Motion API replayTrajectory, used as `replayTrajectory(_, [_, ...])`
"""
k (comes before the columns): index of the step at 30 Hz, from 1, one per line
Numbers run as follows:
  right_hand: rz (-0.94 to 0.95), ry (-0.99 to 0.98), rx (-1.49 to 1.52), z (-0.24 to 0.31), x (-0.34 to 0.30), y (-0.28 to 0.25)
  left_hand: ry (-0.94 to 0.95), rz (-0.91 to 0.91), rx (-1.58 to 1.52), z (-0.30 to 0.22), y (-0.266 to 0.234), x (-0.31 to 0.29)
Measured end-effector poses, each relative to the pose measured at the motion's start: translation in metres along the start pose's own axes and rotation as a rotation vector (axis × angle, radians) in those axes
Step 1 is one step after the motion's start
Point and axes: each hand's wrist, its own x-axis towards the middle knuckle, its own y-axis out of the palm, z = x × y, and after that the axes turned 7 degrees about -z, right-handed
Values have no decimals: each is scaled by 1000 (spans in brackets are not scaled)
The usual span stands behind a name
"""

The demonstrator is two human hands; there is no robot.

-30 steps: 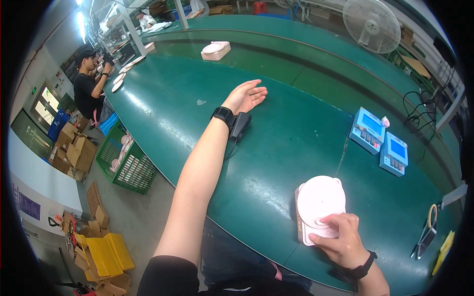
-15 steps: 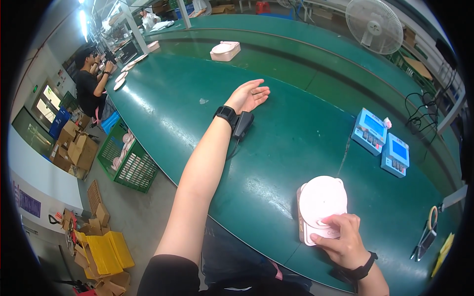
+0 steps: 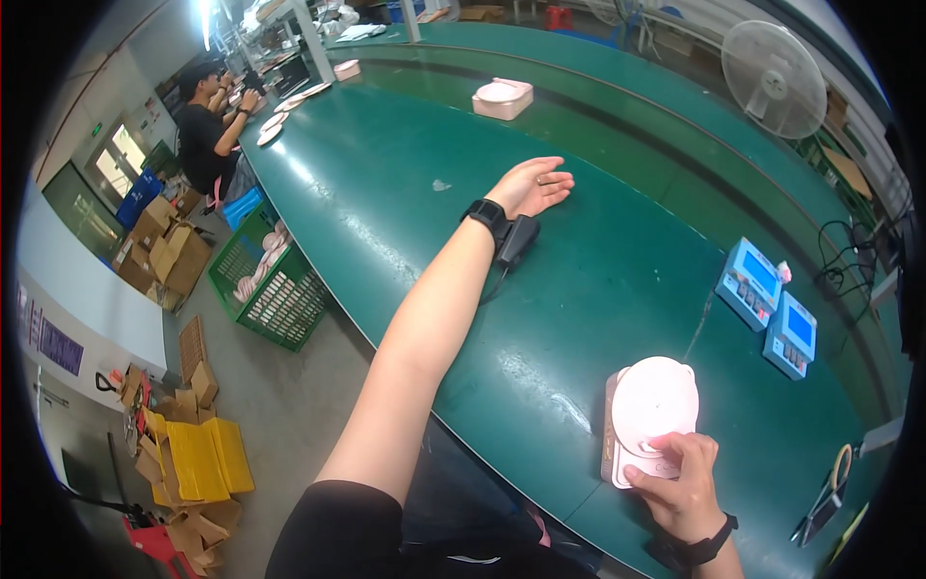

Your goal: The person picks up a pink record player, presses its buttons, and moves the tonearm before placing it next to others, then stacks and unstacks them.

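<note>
My left hand reaches out over the green table with its fingers loosely extended, holding nothing. A dark box-shaped unit with a thin cable sits beside its wrist strap. At the near right, my right hand is at the near end of a pale pink device with a round disc on a squarish base. My thumb rests on the base and my bent fingers press by the disc's near rim. The device lies on the table. Part of the base's right side is hidden behind the hand.
Two blue boxes with screens stand at the right, near scissors. Another pink device sits on the belt beyond. A co-worker stands far left by several pink discs. A green crate is on the floor.
The whole view has shifted, so the table and things on it appear further right and slightly lower. Both hands keep nearly the same poses, and the pink device stays under my right hand.
</note>
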Motion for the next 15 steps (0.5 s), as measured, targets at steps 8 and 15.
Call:
replayTrajectory(8, [40,58,-7,13,4,-9,-8,-22,-5,-5,-4,-5])
replayTrajectory(15, [-37,283,131,-5,-51,-38,-2,1,-12,-7,-9,-4])
